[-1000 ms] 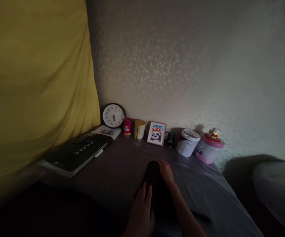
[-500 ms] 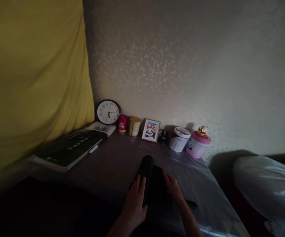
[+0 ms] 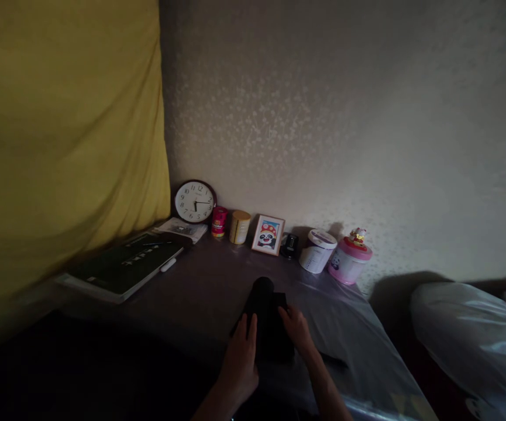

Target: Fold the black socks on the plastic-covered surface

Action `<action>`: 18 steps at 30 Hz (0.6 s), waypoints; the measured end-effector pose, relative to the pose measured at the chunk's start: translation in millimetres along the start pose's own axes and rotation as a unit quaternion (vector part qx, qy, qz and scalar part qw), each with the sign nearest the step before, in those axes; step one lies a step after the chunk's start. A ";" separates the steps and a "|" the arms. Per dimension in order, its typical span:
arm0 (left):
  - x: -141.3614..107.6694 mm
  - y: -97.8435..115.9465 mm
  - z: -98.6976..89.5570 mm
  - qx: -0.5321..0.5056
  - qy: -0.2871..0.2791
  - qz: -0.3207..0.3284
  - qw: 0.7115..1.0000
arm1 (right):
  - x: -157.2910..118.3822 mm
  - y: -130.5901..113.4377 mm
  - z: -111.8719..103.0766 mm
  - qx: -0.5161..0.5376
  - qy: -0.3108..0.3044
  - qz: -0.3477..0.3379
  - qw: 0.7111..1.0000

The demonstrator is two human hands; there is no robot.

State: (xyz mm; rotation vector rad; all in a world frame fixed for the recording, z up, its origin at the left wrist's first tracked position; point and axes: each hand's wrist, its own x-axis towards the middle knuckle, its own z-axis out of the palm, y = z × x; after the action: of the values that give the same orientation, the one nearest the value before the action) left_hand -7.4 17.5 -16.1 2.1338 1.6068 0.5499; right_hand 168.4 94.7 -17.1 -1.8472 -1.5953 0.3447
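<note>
A black roll (image 3: 262, 289) lies on the table, pointing away from me, with a flat black flap (image 3: 281, 342) of what looks like the same material at its right side. My left hand (image 3: 243, 354) is laid over the near part of the roll, fingers curved onto its top. With my right hand (image 3: 295, 327) I grip the flap's right edge, fingers closed on it. Just right of that forearm rests a thin dark strip (image 3: 334, 359), too dim to identify. The near end of the roll is lost in shadow.
Along the wall stand a clock (image 3: 195, 202), a red can (image 3: 219, 221), a yellow can (image 3: 239, 227), a framed panda picture (image 3: 268, 235), a small black object (image 3: 289, 245), a white tub (image 3: 318, 251) and a pink tub (image 3: 350, 261). A dark green book (image 3: 125, 263) lies left.
My right hand has moved left toward the roll, bringing the flap's edge with it, so the flap looks narrower. My left hand stays on the roll. The view has shifted slightly.
</note>
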 end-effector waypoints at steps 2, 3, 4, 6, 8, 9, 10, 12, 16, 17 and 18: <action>-0.4 1.1 -1.1 -0.004 -0.001 -0.005 1.000 | 3.6 -1.1 3.5 0.030 -0.009 -0.009 0.999; -0.4 1.6 -1.6 -0.005 -0.004 -0.006 1.000 | 5.0 -2.7 5.4 0.053 -0.013 -0.019 0.998; -0.3 2.0 -2.2 -0.003 -0.007 -0.007 1.000 | 6.1 -5.3 7.4 0.077 -0.012 -0.028 0.997; 0.0 2.5 -3.2 0.005 -0.015 -0.010 1.000 | 7.6 -12.9 11.4 0.116 0.000 -0.038 0.993; 0.4 2.4 -4.0 0.009 -0.019 -0.011 1.000 | 8.7 -22.9 15.3 0.138 0.007 -0.037 0.990; 0.6 2.1 -4.3 0.009 -0.020 -0.011 1.000 | 9.4 -28.2 17.2 0.144 0.005 -0.035 0.989; 0.7 1.7 -4.7 0.009 -0.021 -0.011 1.000 | 10.2 -33.2 19.0 0.146 0.000 -0.035 0.989; 0.7 0.3 -5.7 0.008 -0.022 -0.007 1.000 | 12.1 -42.0 22.5 0.139 -0.014 -0.034 0.990; 1.3 -3.2 -8.4 0.009 -0.021 0.000 1.000 | 16.5 -52.2 30.8 0.103 -0.032 -0.022 0.994; 1.8 -4.0 -8.9 0.008 -0.023 0.000 1.000 | 17.5 -53.3 32.9 0.095 -0.036 -0.018 0.995; 2.5 -4.8 -9.3 0.005 -0.025 -0.001 1.000 | 18.5 -54.2 34.9 0.087 -0.039 -0.016 0.995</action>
State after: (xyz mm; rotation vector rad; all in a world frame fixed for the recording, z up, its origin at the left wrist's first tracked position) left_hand -15.6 22.0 -10.8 2.1359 1.5877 0.4851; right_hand 109.8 124.9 -4.9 -1.6932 -1.5911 0.5297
